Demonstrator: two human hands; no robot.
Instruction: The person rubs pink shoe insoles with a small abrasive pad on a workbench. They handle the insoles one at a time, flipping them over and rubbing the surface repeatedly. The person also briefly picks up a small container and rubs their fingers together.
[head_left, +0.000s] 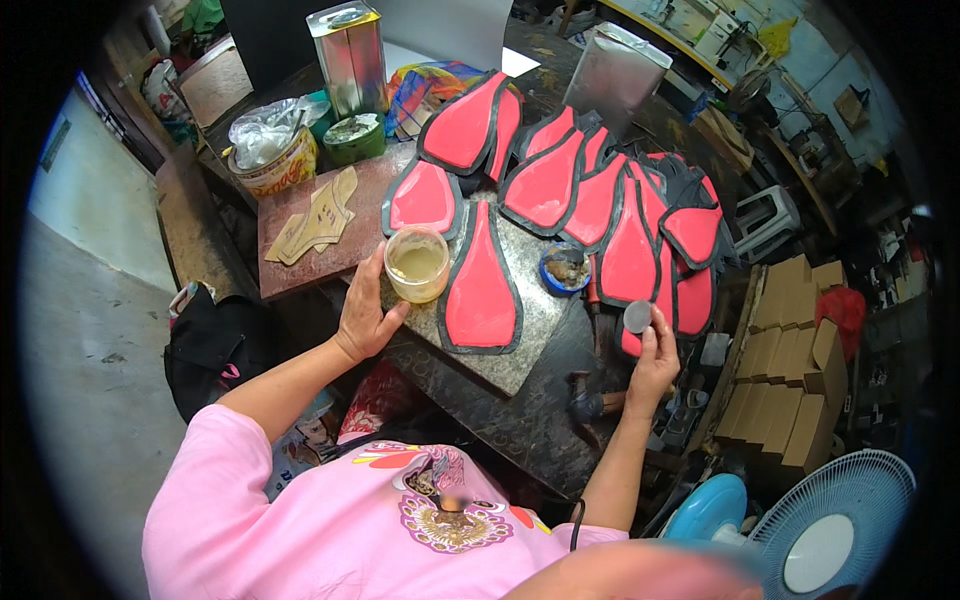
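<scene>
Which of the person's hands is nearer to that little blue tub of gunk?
The right hand. It holds a grey lid just right of the blue tub; the left hand grips a clear jar farther left.

Red pieces (590, 200) crowd the tabletop (520, 420) ahead of me, tins (350, 55) block the far edge, and only its near edge lies open.

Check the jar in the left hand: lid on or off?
Off. The jar stands upright in the left hand, mouth open with yellowish liquid visible; the right hand holds a round grey lid.
</scene>
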